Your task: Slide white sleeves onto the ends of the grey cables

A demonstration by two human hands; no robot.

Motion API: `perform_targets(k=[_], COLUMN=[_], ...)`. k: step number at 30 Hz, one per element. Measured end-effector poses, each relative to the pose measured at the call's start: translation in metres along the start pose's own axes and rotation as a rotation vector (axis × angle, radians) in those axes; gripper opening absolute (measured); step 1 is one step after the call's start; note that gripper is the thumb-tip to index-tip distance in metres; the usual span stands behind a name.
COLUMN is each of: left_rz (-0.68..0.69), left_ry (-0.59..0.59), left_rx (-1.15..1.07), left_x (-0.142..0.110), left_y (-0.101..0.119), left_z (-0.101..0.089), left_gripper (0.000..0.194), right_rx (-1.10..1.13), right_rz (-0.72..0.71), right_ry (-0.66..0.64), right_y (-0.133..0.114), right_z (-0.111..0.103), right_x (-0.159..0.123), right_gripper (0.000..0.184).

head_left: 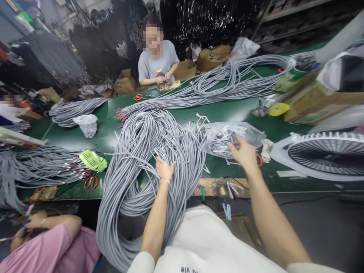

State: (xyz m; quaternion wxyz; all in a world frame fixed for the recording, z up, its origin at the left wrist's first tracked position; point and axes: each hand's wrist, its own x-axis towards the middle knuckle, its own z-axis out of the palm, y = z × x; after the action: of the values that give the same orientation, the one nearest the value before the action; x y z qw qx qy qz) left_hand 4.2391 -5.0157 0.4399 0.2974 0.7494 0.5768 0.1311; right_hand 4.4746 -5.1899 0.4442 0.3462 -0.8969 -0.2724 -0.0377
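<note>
A large coil of grey cables (127, 151) lies over the table edge in front of me and hangs down toward my lap. My left hand (165, 168) rests on the coil with its fingers stretched out, near some pale cable ends. Over to the right, my right hand (243, 153) reaches over a clear plastic bag (253, 132) filled with many short white strips (222, 138). Its thumb and forefinger are bent and look slightly apart at the strips, and I see nothing held between them.
The green table (227, 112) carries more grey cable bundles (210, 87) at the back. A white fan (321, 155) stands at right; a green fan (93, 160) and orange-handled scissors (91, 182) lie left. A co-worker (157, 57) sits opposite; another person's pink sleeve (51, 242) is at lower left.
</note>
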Motion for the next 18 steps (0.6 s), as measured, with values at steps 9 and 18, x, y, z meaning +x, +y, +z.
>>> perform_targets(k=[9, 18], left_rz=[0.020, 0.190], left_ry=[0.053, -0.045], left_rx=[-0.123, -0.719], left_x=[0.009, 0.011], left_y=[-0.006, -0.018], left_z=[-0.010, -0.011], left_gripper=[0.040, 0.033], right_rx=[0.451, 0.490], right_rz=[0.013, -0.021], right_ry=[-0.442, -0.498], right_y=[-0.093, -0.164], right_z=[0.056, 0.078], right_x=[-0.094, -0.057], right_gripper=[0.029, 0.025])
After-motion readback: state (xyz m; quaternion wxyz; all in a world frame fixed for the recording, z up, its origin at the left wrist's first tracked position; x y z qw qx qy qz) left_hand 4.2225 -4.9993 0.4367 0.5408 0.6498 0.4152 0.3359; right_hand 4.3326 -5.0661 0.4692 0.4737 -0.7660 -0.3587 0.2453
